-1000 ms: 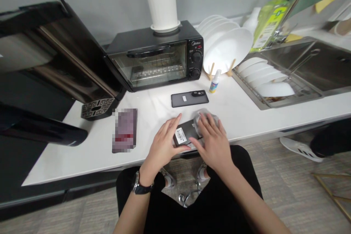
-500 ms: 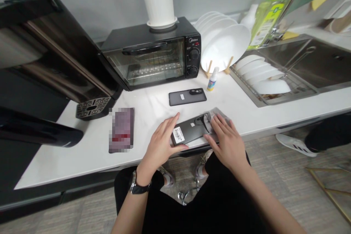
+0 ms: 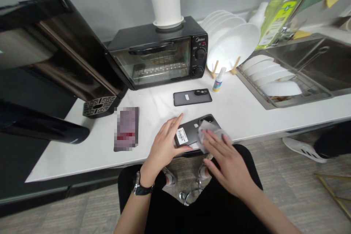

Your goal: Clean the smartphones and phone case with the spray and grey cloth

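Note:
A dark grey smartphone lies back up near the counter's front edge, with a white barcode label at its left end. My left hand grips that end, thumb along the near side and fingers at the far side. Under the fingers of my right hand is a thin whitish wipe, pressed on the phone's right half. Part of the phone's lower right is covered by the wipe and hand. Just beyond lies a dark translucent phone case with camera cutouts. A small spray bottle stands to its right.
A blurred-out purplish rectangular item lies left on the white counter. Behind are a black toaster oven, a coffee machine and racked white plates. Bowls sit by the sink at right.
My right hand has slid the wipe left and toward me across the phone, uncovering its camera area. My left hand keeps its grip. The view has shifted slightly.

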Action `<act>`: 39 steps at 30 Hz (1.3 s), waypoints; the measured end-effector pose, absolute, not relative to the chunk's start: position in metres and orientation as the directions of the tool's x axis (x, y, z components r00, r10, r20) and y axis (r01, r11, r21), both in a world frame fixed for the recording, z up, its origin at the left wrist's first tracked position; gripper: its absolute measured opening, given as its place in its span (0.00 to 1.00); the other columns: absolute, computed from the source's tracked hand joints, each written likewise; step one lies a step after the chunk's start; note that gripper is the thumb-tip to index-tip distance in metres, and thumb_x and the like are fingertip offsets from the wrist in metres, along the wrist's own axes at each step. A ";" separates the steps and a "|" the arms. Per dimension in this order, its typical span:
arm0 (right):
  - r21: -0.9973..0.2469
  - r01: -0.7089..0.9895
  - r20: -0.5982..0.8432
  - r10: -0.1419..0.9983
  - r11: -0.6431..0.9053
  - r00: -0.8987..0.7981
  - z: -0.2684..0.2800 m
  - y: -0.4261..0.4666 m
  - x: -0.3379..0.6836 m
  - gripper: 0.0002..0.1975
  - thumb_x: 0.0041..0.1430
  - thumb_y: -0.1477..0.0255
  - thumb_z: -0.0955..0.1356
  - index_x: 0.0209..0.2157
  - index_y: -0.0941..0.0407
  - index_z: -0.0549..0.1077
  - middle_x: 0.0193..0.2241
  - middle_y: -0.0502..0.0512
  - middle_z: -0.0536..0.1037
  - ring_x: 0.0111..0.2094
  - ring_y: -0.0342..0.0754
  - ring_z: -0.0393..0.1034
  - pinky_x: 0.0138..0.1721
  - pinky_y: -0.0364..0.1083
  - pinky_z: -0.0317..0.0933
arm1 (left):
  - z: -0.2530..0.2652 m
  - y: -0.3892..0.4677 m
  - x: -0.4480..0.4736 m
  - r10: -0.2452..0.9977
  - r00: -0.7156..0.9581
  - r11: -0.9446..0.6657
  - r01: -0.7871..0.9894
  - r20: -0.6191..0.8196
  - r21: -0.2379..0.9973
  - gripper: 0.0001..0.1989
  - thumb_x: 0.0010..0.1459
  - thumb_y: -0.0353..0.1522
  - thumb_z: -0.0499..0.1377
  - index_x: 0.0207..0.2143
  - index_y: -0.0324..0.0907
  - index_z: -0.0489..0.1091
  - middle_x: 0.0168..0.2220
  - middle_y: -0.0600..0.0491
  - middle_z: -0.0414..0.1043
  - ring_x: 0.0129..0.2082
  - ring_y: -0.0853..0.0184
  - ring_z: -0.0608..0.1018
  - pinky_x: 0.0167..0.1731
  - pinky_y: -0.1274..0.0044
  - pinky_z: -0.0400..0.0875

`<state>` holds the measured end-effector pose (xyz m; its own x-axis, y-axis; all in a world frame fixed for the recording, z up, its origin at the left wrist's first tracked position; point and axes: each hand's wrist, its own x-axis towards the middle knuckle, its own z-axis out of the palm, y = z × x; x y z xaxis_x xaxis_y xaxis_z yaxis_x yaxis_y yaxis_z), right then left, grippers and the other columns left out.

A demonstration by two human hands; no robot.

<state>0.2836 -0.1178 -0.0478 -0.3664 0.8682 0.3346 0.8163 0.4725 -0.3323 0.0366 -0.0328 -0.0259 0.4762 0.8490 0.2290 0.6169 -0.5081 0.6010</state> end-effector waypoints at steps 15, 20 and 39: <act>-0.479 0.655 0.364 0.811 0.584 -0.458 -0.029 -0.096 0.207 0.22 0.73 0.63 0.65 0.62 0.58 0.72 0.66 0.63 0.73 0.70 0.56 0.63 0.74 0.65 0.52 | -0.028 -0.034 0.037 0.834 0.497 -0.528 0.590 0.241 0.611 0.49 0.63 0.29 0.66 0.77 0.59 0.42 0.68 0.46 0.61 0.67 0.54 0.71 0.66 0.61 0.69; -0.337 0.797 0.387 0.846 0.501 -0.367 -0.047 -0.112 0.277 0.23 0.75 0.67 0.63 0.66 0.59 0.68 0.70 0.63 0.68 0.73 0.58 0.58 0.72 0.67 0.54 | -0.026 -0.035 0.038 0.848 0.490 -0.499 0.607 0.203 0.619 0.59 0.54 0.40 0.75 0.77 0.60 0.42 0.68 0.45 0.62 0.67 0.50 0.71 0.67 0.58 0.68; -0.357 0.739 0.342 0.816 0.571 -0.466 -0.041 -0.112 0.262 0.24 0.76 0.66 0.62 0.68 0.57 0.66 0.71 0.58 0.65 0.73 0.55 0.58 0.72 0.64 0.55 | -0.026 -0.035 0.036 0.845 0.493 -0.504 0.609 0.206 0.612 0.58 0.56 0.38 0.74 0.77 0.61 0.41 0.68 0.45 0.62 0.67 0.51 0.70 0.67 0.59 0.68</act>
